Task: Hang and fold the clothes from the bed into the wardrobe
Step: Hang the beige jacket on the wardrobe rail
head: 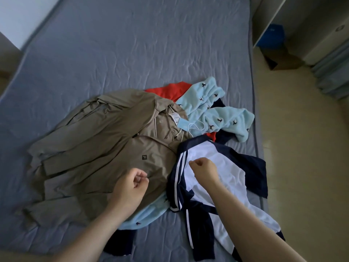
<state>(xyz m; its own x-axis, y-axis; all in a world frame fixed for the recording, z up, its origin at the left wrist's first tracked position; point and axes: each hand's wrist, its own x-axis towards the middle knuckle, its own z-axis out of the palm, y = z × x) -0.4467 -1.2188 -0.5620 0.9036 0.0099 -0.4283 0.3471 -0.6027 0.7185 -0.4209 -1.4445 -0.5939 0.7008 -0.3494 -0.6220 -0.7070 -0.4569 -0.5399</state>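
Clothes (154,140) lie heaped toward the near right edge of the bed (113,44): a taupe jacket (105,148), a white and navy jacket (232,161) beside it, a pale blue fleece (217,112) and a red garment (170,89) behind. Best to free 1 piece at a time, lifting the top jacket by both shoulders so it hangs straight. The left hand (132,184) hovers over the taupe jacket, the right hand (204,171) over the white panel. Each grip is curled in, but I cannot tell whether either pinches cloth.
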